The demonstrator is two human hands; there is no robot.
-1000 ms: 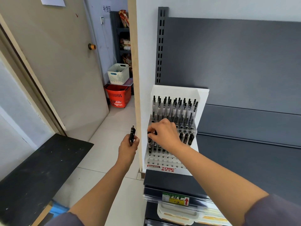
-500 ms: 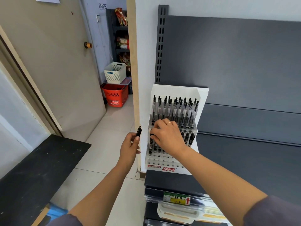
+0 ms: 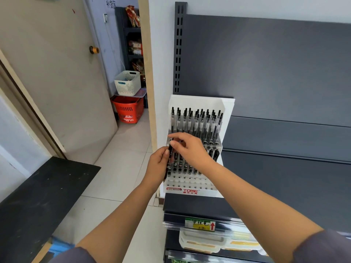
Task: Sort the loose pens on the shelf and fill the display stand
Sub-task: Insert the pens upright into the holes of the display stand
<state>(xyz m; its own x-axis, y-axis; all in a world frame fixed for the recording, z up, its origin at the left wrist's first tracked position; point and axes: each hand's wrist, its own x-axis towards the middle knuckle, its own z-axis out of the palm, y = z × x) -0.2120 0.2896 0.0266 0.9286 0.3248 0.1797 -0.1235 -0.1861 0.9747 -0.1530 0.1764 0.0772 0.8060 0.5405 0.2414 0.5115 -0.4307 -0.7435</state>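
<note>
My left hand (image 3: 156, 168) has come across to the left edge of the display stand (image 3: 197, 186), which sits at the shelf's (image 3: 190, 204) left end, fingers curled round a black pen (image 3: 170, 156). My right hand (image 3: 190, 150) has left the rows and pinches the pen's top, so I judge slotting comes next.

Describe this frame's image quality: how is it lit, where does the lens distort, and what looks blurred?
Head view: soft, even light, no hard shadows or strong glare. Head view: the wide-angle lens tilts the wooden post and slotted upright off vertical. Head view: printing on the display stand is sharp; the left hand and right hand on the black pen look slightly soft.
</note>
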